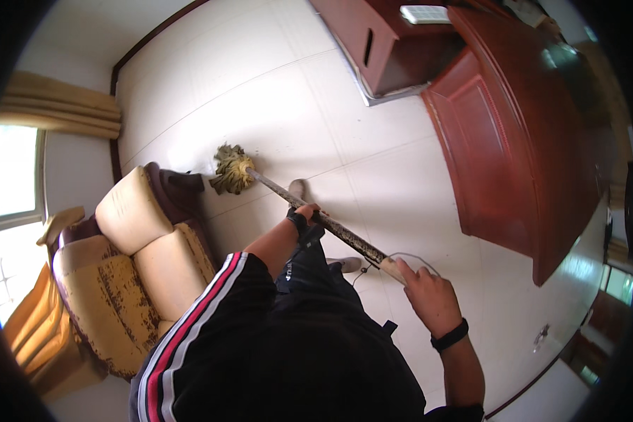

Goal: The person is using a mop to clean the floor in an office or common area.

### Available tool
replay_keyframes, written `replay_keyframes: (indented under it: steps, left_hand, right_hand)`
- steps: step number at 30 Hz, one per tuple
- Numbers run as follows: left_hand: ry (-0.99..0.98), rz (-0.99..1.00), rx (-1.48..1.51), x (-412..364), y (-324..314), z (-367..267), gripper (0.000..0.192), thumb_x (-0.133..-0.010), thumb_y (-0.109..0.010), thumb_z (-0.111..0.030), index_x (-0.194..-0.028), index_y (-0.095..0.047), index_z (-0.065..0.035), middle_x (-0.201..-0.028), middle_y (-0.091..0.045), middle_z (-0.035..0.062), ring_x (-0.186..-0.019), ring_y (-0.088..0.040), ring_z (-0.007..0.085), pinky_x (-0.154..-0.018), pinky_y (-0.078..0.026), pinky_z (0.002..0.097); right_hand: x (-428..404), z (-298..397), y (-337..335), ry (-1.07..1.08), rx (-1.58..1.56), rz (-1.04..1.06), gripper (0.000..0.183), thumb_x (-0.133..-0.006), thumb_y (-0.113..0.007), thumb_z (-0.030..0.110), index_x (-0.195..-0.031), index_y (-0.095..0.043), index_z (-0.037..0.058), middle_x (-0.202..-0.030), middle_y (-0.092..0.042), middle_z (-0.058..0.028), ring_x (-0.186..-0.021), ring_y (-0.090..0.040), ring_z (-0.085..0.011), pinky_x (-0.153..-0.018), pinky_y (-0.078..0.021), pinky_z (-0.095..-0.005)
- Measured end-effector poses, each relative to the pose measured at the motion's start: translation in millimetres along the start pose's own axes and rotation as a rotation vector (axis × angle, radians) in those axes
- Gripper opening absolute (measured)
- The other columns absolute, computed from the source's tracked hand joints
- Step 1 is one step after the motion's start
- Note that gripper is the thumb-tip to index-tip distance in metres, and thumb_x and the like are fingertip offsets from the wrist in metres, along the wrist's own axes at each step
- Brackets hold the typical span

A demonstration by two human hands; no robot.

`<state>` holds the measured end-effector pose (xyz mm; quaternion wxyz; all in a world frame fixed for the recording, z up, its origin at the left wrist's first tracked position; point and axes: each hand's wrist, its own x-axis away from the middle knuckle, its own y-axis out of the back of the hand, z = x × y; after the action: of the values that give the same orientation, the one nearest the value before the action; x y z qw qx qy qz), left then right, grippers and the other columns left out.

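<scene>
A mop slants across the view, its worn pole (356, 240) running from my right side to the far left. My right hand (427, 293) grips the bare upper end of the pole, where a thin wire loop hangs. Farther down, my left hand (310, 211) is closed around the pole's middle. The mop head (233, 170), a yellowish-green bundle of cloth strips, rests on the pale tiled floor (316, 126) near the front of the armchair. Both wrists wear black bands. My shoes stand beside and below the pole.
On the left sits a cream and maroon armchair (153, 253) with peeling upholstery, near a window (10, 174) and yellow curtains (58, 105). A large reddish wooden desk (485, 132) stands to the right. Beside it is a wooden cabinet (369, 42), with a white power strip-like object (426, 15) on top.
</scene>
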<state>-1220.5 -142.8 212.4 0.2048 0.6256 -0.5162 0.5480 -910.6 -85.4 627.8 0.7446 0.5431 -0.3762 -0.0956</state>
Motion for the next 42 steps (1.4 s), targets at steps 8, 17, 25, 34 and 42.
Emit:
replay_keyframes:
  steps: [8,17,25,34,42]
  left_hand:
    - [0.203,0.155,-0.352,-67,-169,87,0.023,-0.083,-0.048,-0.022,-0.089,-0.051,-0.0003,-0.078,-0.061,0.0154,-0.069,-0.061,0.0326,-0.063,-0.050,0.0501]
    - [0.223,0.338,-0.906,-41,-261,141,0.027,-0.082,-0.053,-0.027,-0.079,-0.056,-0.0005,-0.071,-0.062,0.0117,-0.065,-0.062,0.0260,-0.058,-0.051,0.0388]
    - [0.100,0.313,-1.696,-49,-294,83,0.042,-0.073,-0.061,-0.045,-0.077,-0.064,-0.0038,-0.070,-0.063,0.0127,-0.064,-0.062,0.0237,-0.058,-0.050,0.0367]
    - [0.170,0.069,-1.191,-78,-312,-61,0.039,-0.068,-0.069,-0.042,-0.079,-0.061,-0.0058,-0.071,-0.060,0.0092,-0.058,-0.060,0.0177,-0.049,-0.051,0.0309]
    - [0.282,0.150,-0.998,-55,-320,-102,0.029,-0.072,-0.066,-0.034,-0.079,-0.055,-0.0082,-0.063,-0.055,0.0037,-0.057,-0.057,0.0156,-0.061,-0.051,0.0314]
  right_hand:
    - [150,17,-55,-0.518,-0.295,0.076,0.055,-0.072,-0.062,0.013,-0.123,-0.041,0.0145,-0.071,-0.052,-0.0106,-0.059,-0.056,-0.0271,-0.052,-0.0462,-0.0368]
    - [209,113,-69,-0.958,-0.767,0.033,0.048,-0.084,-0.053,0.026,-0.124,-0.039,0.0033,-0.094,-0.059,-0.0211,-0.084,-0.057,-0.0355,-0.067,-0.0472,-0.0415]
    - [145,105,-93,-1.212,-1.200,-0.005,0.057,-0.075,-0.060,0.017,-0.124,-0.037,0.0012,-0.096,-0.058,-0.0246,-0.088,-0.056,-0.0407,-0.071,-0.0471,-0.0433]
    - [51,28,-72,-1.094,-1.346,-0.115,0.057,-0.080,-0.056,0.020,-0.128,-0.031,0.0007,-0.096,-0.057,-0.0262,-0.087,-0.055,-0.0423,-0.071,-0.0467,-0.0446]
    - [49,16,-67,-0.999,-0.994,-0.151,0.058,-0.082,-0.055,0.021,-0.131,-0.028,0.0034,-0.081,-0.056,-0.0205,-0.067,-0.057,-0.0368,-0.058,-0.0485,-0.0434]
